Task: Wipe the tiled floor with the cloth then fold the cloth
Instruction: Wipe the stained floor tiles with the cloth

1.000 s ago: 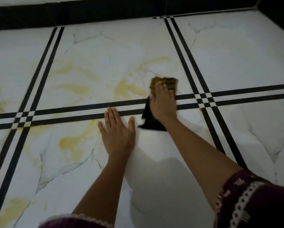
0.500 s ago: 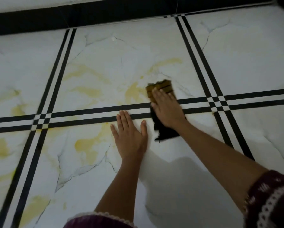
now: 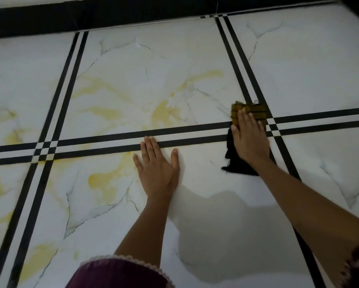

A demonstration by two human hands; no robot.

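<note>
At the bottom edge of the frame, a maroon sleeve (image 3: 120,273) with pale lace trim is showing, and two bare forearms are reaching up from it across the tiled floor (image 3: 132,69). Just above centre-left, the left hand (image 3: 156,169) is lying flat with its fingers straight and spread, holding nothing, its fingertips touching the lower of the black stripes (image 3: 103,140) that are running across the frame; it is staying planted where it was a second ago, bracing the body. Right of centre, the right hand (image 3: 250,140) is pressing down palm-flat, fingers straight, on the cloth (image 3: 255,111), whose mustard checked end is poking out beyond the fingertips while a black end is trailing below the wrist. Over the last second this hand and the cloth have been sliding rightward, away from the left hand, and are now sitting against the stripe crossing (image 3: 275,126). That suggests the wiping is still running, stroke by stroke, with the folding not yet begun. Farther up, yellow marbling is spreading over the middle tile, and a black skirting band (image 3: 132,15) is closing off the top of the frame.
</note>
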